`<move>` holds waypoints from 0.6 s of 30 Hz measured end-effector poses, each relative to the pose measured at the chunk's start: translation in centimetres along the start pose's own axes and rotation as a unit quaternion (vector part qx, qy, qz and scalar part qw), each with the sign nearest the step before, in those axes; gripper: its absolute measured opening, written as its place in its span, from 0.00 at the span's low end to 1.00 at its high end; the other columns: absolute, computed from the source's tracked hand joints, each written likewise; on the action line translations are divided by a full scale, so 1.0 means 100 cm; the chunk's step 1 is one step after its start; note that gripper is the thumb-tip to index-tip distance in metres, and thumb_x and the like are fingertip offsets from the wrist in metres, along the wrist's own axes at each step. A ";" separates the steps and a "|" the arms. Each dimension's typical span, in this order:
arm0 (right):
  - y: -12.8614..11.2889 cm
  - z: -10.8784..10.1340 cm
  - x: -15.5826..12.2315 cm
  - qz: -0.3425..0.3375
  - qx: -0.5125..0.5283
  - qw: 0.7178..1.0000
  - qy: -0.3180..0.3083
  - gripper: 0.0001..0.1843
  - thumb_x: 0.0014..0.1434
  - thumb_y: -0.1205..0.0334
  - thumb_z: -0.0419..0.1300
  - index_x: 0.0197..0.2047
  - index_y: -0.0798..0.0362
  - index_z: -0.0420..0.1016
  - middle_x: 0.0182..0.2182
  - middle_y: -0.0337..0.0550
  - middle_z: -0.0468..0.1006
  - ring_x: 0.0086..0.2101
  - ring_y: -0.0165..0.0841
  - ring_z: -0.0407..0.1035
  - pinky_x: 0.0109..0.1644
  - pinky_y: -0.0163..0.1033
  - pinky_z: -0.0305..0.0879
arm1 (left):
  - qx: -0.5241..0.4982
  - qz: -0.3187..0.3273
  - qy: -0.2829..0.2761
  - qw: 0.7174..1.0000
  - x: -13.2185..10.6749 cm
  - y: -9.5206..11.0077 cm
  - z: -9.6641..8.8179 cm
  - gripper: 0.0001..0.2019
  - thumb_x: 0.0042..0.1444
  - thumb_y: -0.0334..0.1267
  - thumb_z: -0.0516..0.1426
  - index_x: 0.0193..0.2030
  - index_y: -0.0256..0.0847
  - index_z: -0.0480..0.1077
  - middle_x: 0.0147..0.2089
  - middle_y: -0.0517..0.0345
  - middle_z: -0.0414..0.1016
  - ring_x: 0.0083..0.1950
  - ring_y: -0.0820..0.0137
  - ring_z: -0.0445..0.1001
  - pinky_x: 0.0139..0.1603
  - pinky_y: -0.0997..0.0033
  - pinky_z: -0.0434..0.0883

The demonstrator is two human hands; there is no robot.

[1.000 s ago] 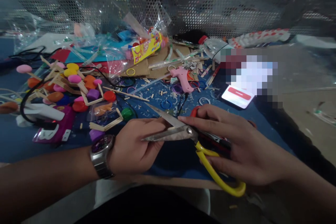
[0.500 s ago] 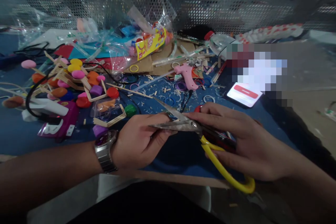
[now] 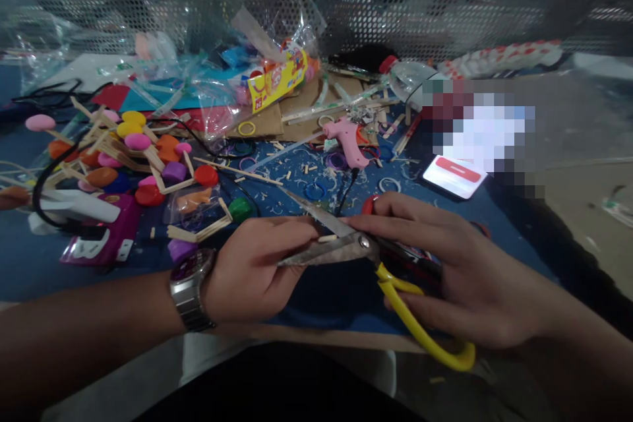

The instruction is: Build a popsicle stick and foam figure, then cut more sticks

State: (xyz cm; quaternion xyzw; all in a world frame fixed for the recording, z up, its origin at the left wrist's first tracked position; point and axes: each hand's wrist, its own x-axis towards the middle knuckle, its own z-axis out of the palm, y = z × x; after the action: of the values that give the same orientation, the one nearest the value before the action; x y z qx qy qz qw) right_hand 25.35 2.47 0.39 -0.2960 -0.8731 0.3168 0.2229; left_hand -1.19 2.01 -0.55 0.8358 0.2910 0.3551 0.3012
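My right hand (image 3: 445, 270) grips a pair of yellow-handled scissors (image 3: 356, 250), its index finger stretched along the top near the pivot. The steel blades stand a little apart and point left. Between them lies a small wooden stick piece (image 3: 326, 238). My left hand (image 3: 257, 267), with a wristwatch (image 3: 190, 287) on the wrist, is closed in a pinch on that stick right at the blades. Both hands hover low over the blue mat (image 3: 326, 290) near the table's front edge.
A pink glue gun (image 3: 349, 142) lies behind the hands with rubber bands and wood shavings around it. Coloured caps on sticks (image 3: 138, 158) crowd the left. A lit phone (image 3: 457, 175) sits right. Plastic bags and cardboard (image 3: 277, 89) fill the back before a mesh wall.
The scissor blades have closed somewhat around the stick piece. Both hands stay together and have shifted only slightly with the camera's small movements.
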 end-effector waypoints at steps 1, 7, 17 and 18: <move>0.000 0.000 0.000 -0.001 0.000 1.000 -0.001 0.35 0.60 0.58 0.64 0.70 0.43 0.67 0.46 0.47 0.73 0.42 0.40 0.71 0.43 0.43 0.72 | -0.004 -0.002 -0.002 1.000 0.000 0.000 0.000 0.12 0.66 0.27 0.53 0.30 0.41 0.64 0.28 0.64 0.72 0.28 0.77 0.70 0.30 0.78 0.66; 0.001 -0.002 0.001 -0.005 0.015 1.000 -0.014 0.33 0.64 0.54 0.62 0.71 0.48 0.67 0.42 0.46 0.72 0.39 0.37 0.69 0.39 0.42 0.70 | -0.004 -0.005 -0.002 1.000 0.001 0.000 0.001 0.13 0.65 0.26 0.53 0.29 0.41 0.62 0.28 0.64 0.72 0.29 0.77 0.72 0.32 0.80 0.68; 0.001 -0.005 0.001 -0.034 0.001 0.999 -0.025 0.31 0.69 0.52 0.58 0.72 0.46 0.64 0.41 0.46 0.73 0.37 0.35 0.70 0.38 0.39 0.71 | 0.007 -0.003 0.008 1.000 0.001 0.001 0.001 0.15 0.64 0.24 0.52 0.27 0.41 0.59 0.26 0.65 0.69 0.28 0.77 0.70 0.31 0.79 0.67; 0.000 -0.005 0.002 -0.038 -0.003 0.999 -0.026 0.31 0.69 0.52 0.58 0.73 0.46 0.64 0.42 0.46 0.74 0.37 0.35 0.71 0.39 0.39 0.71 | 0.003 -0.003 0.009 1.000 0.001 0.002 0.001 0.15 0.65 0.24 0.52 0.27 0.41 0.59 0.26 0.65 0.70 0.29 0.77 0.71 0.31 0.79 0.68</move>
State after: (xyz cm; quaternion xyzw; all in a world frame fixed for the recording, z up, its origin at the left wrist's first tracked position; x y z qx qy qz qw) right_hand 25.53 2.87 0.78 -0.2549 -0.8900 0.3135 0.2113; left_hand -1.00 1.91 -0.50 0.8324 0.2977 0.3609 0.2970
